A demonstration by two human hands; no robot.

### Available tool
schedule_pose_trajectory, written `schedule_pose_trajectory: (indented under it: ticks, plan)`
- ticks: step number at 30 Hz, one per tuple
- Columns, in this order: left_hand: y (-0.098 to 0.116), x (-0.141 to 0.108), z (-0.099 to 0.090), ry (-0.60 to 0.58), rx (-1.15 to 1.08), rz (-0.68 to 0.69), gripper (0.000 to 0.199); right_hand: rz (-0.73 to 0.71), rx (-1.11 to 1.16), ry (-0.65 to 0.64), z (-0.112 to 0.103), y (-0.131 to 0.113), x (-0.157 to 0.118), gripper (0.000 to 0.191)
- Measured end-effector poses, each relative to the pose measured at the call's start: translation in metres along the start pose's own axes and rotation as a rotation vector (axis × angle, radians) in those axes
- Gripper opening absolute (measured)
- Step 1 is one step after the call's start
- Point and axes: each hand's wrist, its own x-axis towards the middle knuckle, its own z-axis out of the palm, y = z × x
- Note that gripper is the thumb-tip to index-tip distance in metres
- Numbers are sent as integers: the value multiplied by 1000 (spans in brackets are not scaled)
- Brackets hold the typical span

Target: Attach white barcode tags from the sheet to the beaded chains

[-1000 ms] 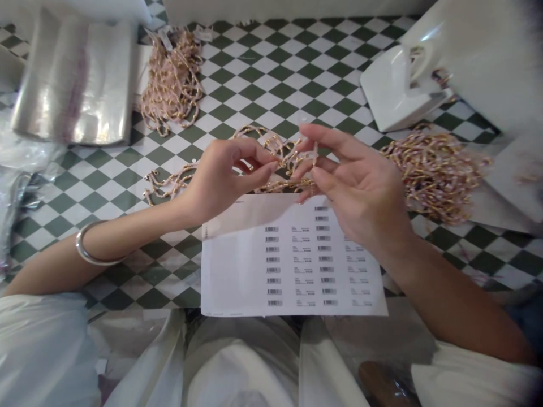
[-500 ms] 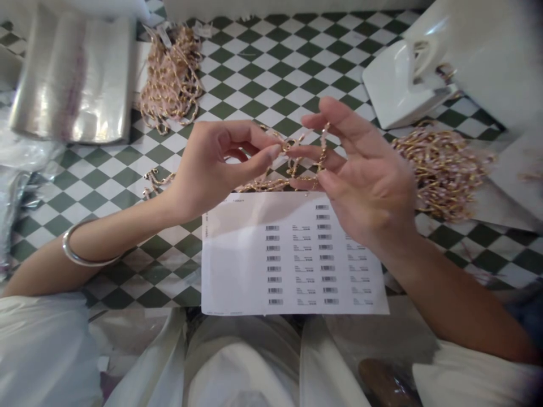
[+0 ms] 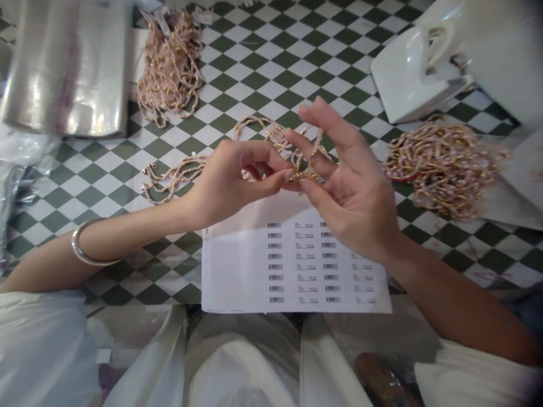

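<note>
My left hand, with a silver bangle at the wrist, pinches the end of a pink and gold beaded necklace between thumb and forefinger. My right hand grips the same strand with thumb and fingers, its forefinger raised and part of the strand looped around the fingers. The fingertips of both hands nearly meet. Beyond and left of them, more beaded strands lie on the checked table. Below the hands lies a white sheet of barcode labels, its left part bare of labels.
A bundle of tagged bead strands lies at the back left, beside a stack of clear plastic bags. To the right is a heap of pink and gold strands. A white glossy container stands behind it on the checked tablecloth.
Both hands have lowered slightly toward the sheet, and the right has shifted a little left. The strand is gathered closer between the fingertips. The view has also shifted slightly.
</note>
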Motion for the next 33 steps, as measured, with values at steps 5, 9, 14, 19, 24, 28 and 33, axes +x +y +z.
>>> schedule_pose_trajectory:
  ticks: [5, 9, 14, 19, 24, 28, 33]
  plan:
    - [-3, 1, 1, 8, -30, 14, 12, -35, -48, -27, 2, 0, -1, 64]
    - [-3, 1, 1, 0, 2, 5, 10, -57, -71, -22, 2, 1, 0, 64]
    - [-2, 1, 2, 2, 13, -1, 12, -47, -98, -25, 4, 2, -1, 68]
    - [-3, 0, 4, 16, 16, 12, 13, -73, -76, -58, 5, 3, -1, 68]
    - [-4, 0, 5, 19, 24, 12, 14, -48, -89, -96, 4, 0, -1, 65]
    - [-4, 0, 5, 28, 32, -16, 13, -28, -66, -117, 4, -1, -1, 65]
    - [-7, 1, 5, 23, 35, -19, 14, -27, -48, -131, 3, -1, -1, 65]
